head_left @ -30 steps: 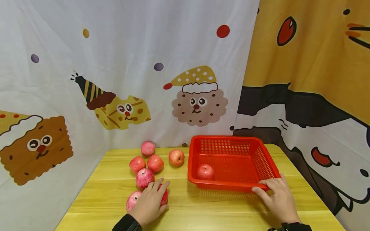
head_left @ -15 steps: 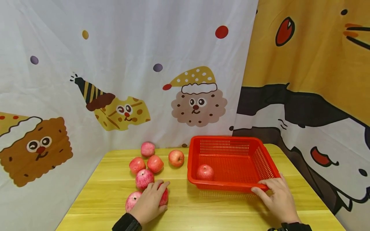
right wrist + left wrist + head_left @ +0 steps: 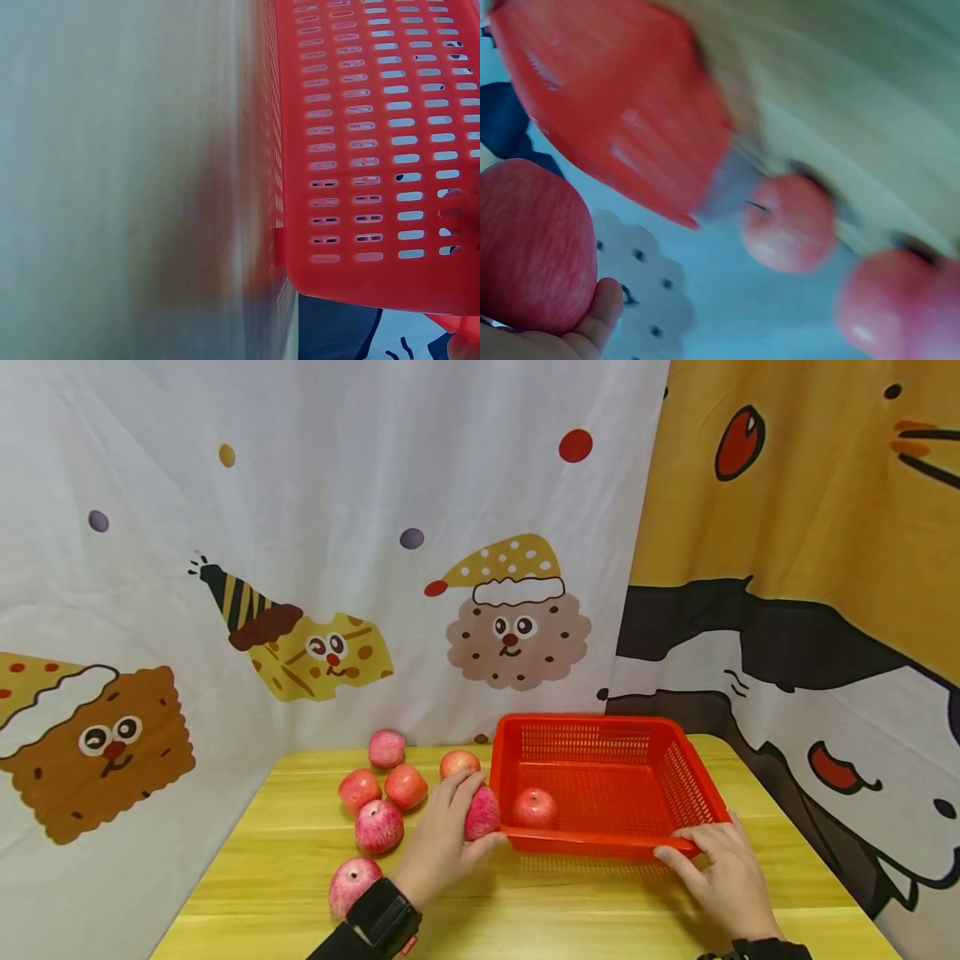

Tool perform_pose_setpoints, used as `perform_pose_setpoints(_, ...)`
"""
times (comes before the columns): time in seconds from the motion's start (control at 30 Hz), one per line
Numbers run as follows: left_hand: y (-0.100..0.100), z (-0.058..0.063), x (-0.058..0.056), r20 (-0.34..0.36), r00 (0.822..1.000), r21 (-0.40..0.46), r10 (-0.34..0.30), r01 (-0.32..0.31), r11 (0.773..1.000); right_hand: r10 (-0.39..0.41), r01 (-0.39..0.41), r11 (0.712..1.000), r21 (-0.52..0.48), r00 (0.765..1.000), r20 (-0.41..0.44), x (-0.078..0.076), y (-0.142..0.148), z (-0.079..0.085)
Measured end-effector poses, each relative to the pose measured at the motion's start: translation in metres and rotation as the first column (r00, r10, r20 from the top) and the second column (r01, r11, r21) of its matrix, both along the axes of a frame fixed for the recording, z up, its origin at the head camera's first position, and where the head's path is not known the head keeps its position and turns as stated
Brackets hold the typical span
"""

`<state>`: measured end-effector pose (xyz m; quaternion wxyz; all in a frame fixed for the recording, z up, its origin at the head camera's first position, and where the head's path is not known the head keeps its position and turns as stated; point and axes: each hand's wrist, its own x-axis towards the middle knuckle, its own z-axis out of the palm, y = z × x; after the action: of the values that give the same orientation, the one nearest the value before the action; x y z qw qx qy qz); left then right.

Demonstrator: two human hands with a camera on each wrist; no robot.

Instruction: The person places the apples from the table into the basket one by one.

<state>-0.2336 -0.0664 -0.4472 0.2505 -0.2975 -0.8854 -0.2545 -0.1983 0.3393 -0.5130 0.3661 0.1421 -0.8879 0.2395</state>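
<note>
My left hand grips a dark pink apple just left of the red plastic basket. In the left wrist view that apple fills the left side, with fingertips curled under it. One apple sits inside the basket at its left end. My right hand holds the basket's front right corner, thumb in front and fingers over the rim. The right wrist view shows the slotted basket wall close up, with only a bit of finger at the lower right corner.
Several apples lie on the left of the wooden table, one of them near the front by the left wrist. Another apple stands behind the left hand, partly hidden. A printed curtain hangs behind the table.
The left hand has lifted an apple from the front left group and carried it right and away from me to the basket's left side. The right hand stays at the basket corner.
</note>
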Motion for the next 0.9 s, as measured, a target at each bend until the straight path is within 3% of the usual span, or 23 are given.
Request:
perform_pose_setpoints(0.17, 0.047, 0.002, -0.017, 0.056, 0.996, -0.004, -0.067, 0.067, 0.998, 0.001, -0.001, 1.0, 0.01, 1.0, -0.011, -0.001, 0.0, 0.0)
perform_pose_setpoints(0.3, 0.075, -0.009, -0.03, 0.146, 0.987, -0.054, -0.06, 0.069, 0.996, -0.001, 0.001, 1.0, 0.017, 1.0, -0.009, 0.0, 0.0, 0.0)
perform_pose_setpoints(0.4, 0.088, -0.014, -0.038, 0.17, 0.984, -0.093, -0.052, 0.069, 0.993, -0.001, 0.002, 1.0, 0.013, 1.0, -0.011, 0.0, 0.0, 0.001)
perform_pose_setpoints(0.63, 0.108, -0.006, -0.044, 0.112, 0.992, -0.252, -0.062, 0.088, 0.964, -0.003, 0.003, 1.0, 0.013, 1.0, -0.016, -0.001, 0.001, 0.003)
perform_pose_setpoints(0.8, 0.12, -0.013, -0.044, 0.011, 0.996, -0.389, -0.084, 0.081, 0.917, -0.018, 0.018, 1.0, 0.012, 1.0, -0.009, 0.0, -0.002, 0.002)
perform_pose_setpoints(0.9, 0.122, -0.016, -0.042, 0.031, 0.995, -0.413, -0.1, 0.104, 0.905, -0.024, 0.024, 1.0, 0.007, 1.0, -0.005, 0.0, -0.004, 0.001)
